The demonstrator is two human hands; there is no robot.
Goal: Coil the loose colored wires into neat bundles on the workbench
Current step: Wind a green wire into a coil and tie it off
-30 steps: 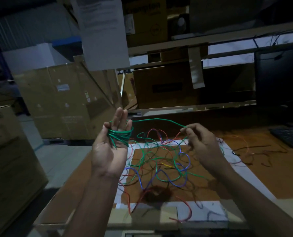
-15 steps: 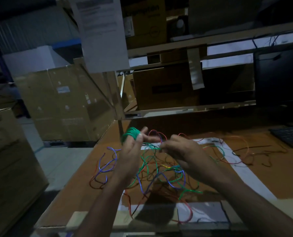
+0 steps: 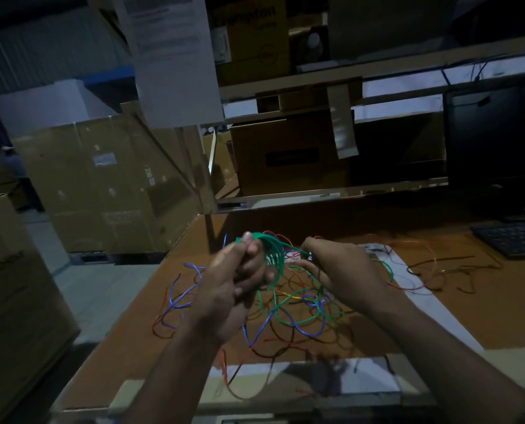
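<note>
Several green loops ring the left hand fingers. Their free tail runs rightward into the right hand, which pinches it beside the coil.

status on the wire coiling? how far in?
Done: no finished bundle visible on the brown workbench. In hand: left hand holds a partly wound green wire coil; right hand feeds its tail. Left: the tangled blue, red, green and orange loose wires.

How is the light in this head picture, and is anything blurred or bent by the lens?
Head view: dim overall; the left hand holding the green wire coil and the right hand are slightly soft; dark shadows lie on the workbench; the wide lens bends the shelf edges; the monitor is nearly black.
</note>
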